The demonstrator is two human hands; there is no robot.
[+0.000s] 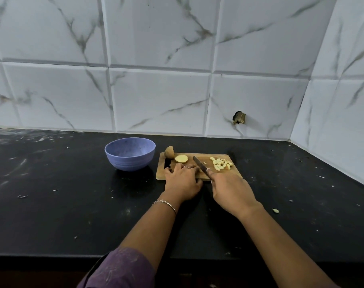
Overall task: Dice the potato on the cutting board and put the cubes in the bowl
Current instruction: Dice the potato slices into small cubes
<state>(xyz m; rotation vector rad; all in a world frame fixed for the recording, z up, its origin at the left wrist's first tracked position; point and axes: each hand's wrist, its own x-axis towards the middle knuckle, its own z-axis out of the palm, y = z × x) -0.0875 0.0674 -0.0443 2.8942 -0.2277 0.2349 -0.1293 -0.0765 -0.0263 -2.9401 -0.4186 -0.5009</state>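
Note:
A wooden cutting board point(233, 172) lies on the black counter. At its far left corner stands a potato end piece point(169, 151), with a round potato slice point(181, 159) beside it. A pile of pale potato cubes point(221, 163) sits on the board's right half. My left hand point(182, 179) rests on the board's near left part, fingers curled over potato pieces that are mostly hidden under them. My right hand point(229, 191) grips the handle of a knife point(200, 164), whose blade points away and left, close to the left fingertips. The blue bowl point(129, 155) stands left of the board.
The black counter point(62, 204) carries small scraps, and one stray potato bit point(275, 210) lies to the right of my right arm. A tiled wall runs along the back and the right side, with a broken hole point(239, 117) in one tile.

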